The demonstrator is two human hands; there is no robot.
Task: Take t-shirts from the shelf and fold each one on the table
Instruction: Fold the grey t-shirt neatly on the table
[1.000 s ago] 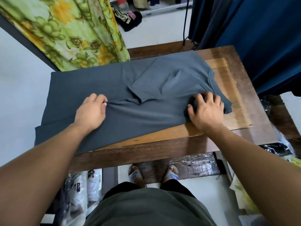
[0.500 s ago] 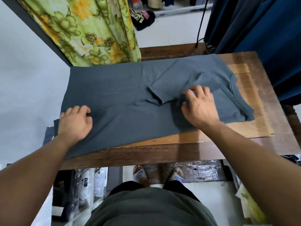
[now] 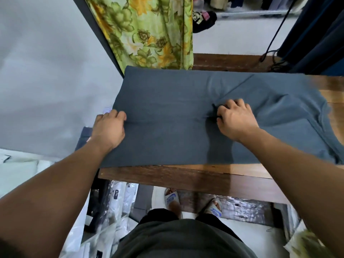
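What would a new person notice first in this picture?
A grey t-shirt lies spread across the wooden table. The left hand pinches its left edge and the right hand pinches a fold near the middle. A flowered cloth hangs behind the table.

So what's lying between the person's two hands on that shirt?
Only the grey t-shirt itself: a taut crease in the cloth runs from the left hand to the right hand. The head view shows nothing else there.
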